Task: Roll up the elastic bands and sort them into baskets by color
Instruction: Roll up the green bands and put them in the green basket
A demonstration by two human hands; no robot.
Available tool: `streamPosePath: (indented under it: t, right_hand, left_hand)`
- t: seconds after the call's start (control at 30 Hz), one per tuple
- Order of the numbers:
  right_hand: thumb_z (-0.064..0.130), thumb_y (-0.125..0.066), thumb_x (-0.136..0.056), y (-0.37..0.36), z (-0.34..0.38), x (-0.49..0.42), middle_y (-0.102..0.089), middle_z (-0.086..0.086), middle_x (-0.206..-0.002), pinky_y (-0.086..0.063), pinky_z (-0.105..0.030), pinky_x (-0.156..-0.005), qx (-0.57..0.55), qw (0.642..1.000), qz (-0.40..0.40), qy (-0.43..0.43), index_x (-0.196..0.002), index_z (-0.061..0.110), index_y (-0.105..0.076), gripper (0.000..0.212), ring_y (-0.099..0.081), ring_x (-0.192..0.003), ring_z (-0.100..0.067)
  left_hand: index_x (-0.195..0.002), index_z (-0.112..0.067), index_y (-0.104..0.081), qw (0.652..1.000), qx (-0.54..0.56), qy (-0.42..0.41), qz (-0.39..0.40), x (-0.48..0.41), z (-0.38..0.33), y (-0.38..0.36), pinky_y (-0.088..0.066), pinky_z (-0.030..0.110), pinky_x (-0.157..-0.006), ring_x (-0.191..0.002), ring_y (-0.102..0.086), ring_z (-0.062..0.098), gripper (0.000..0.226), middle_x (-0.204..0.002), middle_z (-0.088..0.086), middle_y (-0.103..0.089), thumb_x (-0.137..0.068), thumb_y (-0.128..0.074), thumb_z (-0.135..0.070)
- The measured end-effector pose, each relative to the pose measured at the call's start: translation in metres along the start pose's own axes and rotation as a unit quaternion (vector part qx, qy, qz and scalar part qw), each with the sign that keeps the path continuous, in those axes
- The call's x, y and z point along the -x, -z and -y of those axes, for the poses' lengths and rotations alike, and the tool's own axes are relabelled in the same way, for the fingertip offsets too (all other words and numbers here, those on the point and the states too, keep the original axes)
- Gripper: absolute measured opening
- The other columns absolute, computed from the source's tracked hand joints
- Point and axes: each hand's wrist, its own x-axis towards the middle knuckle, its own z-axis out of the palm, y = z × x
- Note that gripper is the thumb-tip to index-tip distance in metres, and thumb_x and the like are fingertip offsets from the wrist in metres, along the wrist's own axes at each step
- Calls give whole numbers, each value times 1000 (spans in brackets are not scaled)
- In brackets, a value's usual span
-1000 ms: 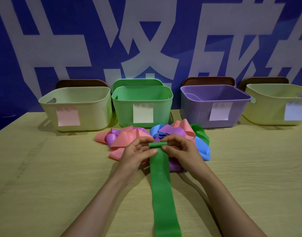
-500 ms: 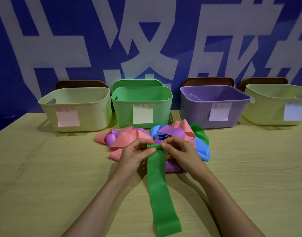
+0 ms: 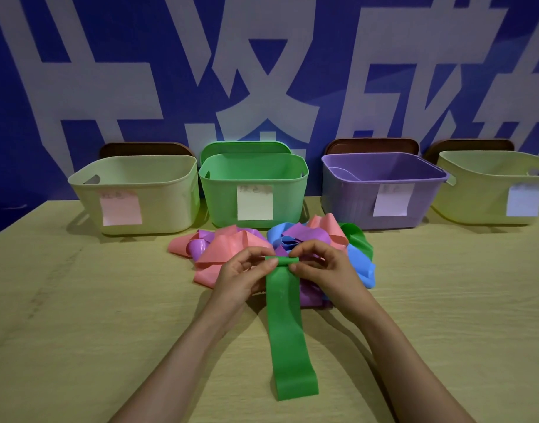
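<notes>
A green elastic band (image 3: 286, 325) lies lengthwise on the wooden table (image 3: 79, 315), its far end wound into a small roll. My left hand (image 3: 242, 276) pinches the roll's left end and my right hand (image 3: 323, 270) pinches its right end. Behind my hands sits a pile of loose bands (image 3: 231, 242) in pink, purple, blue and green. Along the wall stand a cream basket (image 3: 158, 184) with a pink note, a green basket (image 3: 253, 178), a purple basket (image 3: 368, 184) and a yellow basket (image 3: 491, 184), each labelled.
Brown lids lean behind three baskets and a green lid (image 3: 246, 148) behind the green one. A blue wall with large white characters closes the back. Bare tabletop stretches to the left and right of my arms.
The roll has grown a little and the band's free tail has drawn up the table toward my hands, its near end now fully in view.
</notes>
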Motion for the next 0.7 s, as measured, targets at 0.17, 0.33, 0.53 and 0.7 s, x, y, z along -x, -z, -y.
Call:
streamPosePath:
  t: [0.17,0.33,0.53,0.7]
  right_hand:
    - [7,-66,-86,-2,0,1,-67,-4,-91,-53,-19,-73,-2,1000,-12,-3,-97,6,-63,12,-65,-80,-4]
    - [3,-69,-82,-1,0,1,-70,0,-81,-52,-19,-74,10,1000,-14,9,-88,6,-68,6,-65,-80,-6]
    - [-5,-70,-78,-1,0,0,-70,2,-80,-55,-25,-81,18,1000,-15,19,-84,7,-66,14,-65,-82,-9]
    - [-6,-72,-76,-3,1,2,-70,-4,-92,-53,-27,-88,26,999,-16,30,-87,8,-66,19,-65,-91,-11]
  left_hand:
    - [-86,-17,-72,1000,-20,-6,5,0,1,2,-52,39,-80,-84,-65,24,18,-89,7,-70,-76,-69,-2]
    - [-108,-10,-65,1000,-19,-3,7,0,1,2,-55,33,-79,-91,-66,23,34,-101,10,-70,-77,-68,4]
    - [-97,-6,-64,999,20,25,2,0,0,-2,-58,26,-68,-78,-68,19,18,-96,18,-65,-80,-65,1]
    - [-90,-7,-65,999,32,6,-1,0,0,0,-56,24,-65,-72,-67,15,15,-85,9,-68,-76,-68,-3]
